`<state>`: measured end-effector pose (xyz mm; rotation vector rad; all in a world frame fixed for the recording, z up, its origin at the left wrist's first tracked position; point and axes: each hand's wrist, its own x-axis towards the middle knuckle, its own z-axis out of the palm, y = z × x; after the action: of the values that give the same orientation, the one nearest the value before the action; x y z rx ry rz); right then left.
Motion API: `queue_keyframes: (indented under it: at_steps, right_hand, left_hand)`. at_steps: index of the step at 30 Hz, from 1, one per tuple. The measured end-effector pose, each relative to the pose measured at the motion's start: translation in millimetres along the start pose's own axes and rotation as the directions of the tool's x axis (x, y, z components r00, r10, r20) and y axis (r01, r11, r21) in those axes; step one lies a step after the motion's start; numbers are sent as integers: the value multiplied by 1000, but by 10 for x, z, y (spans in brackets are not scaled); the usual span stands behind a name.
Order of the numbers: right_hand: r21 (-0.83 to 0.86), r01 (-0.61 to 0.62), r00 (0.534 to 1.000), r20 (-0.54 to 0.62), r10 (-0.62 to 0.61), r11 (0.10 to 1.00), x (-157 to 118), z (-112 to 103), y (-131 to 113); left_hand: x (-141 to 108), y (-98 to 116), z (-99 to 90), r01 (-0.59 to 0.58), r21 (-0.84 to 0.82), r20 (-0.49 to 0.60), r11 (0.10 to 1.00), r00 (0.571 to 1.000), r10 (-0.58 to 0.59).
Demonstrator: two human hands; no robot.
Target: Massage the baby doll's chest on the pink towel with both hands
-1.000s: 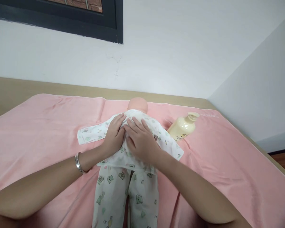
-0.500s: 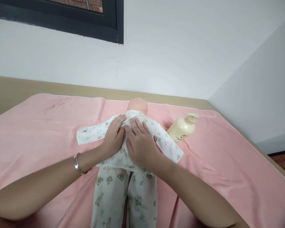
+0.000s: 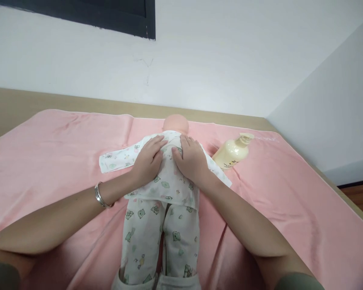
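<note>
A baby doll (image 3: 175, 183) lies face down, dressed in a white top and trousers printed with small green animals. The back of its bare head (image 3: 176, 123) points toward the wall, and its sleeves stretch out to both sides. My left hand (image 3: 148, 159) rests flat on the left side of the doll's upper back, fingers extended. On the right side, near the shoulder, my right hand (image 3: 192, 159) lies flat with the thumb apart from the fingers. A strip of printed cloth shows between the two hands.
Under the doll spreads a pink sheet (image 3: 63, 149) with shallow folds, over a wooden surface (image 3: 18, 98). A pale yellow pump bottle (image 3: 232, 152) lies tilted beside the doll's right-hand sleeve. Behind stands a white wall (image 3: 214, 60) with a dark window frame (image 3: 124, 20).
My right hand has shifted right and up, from the middle of the back to the right shoulder area. My left hand stays nearly in place. The view has tilted slightly down.
</note>
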<state>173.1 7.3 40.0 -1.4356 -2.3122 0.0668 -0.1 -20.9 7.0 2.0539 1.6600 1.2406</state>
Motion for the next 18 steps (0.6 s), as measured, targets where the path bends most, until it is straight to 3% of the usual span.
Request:
queue_keyframes:
  at_steps: [3,6,9,14,18]
  right_hand:
    - [-74,6,1000,15,-5,997,-108,-60,-125]
    - [-121,40,999,29,-37,992,-201,-113,-224]
    - [-85,47,997,66,-41,995,-150,-122,-190]
    - [33,22,994,108,-26,999,96,-66,20]
    - [-6,25,998,54,-25,1000,8,-96,-55]
  left_hand:
    - [159,46,-53,136,-12,77,991,988,-135]
    - [262,78,-79,177,9,118,984,977,-177]
    - [200,126,-56,149,76,126,986,979,-158]
    - [-88,237,11,11,108,116,994,993,-24]
    - [-57,247,-25,47,70,160,996,985,-58]
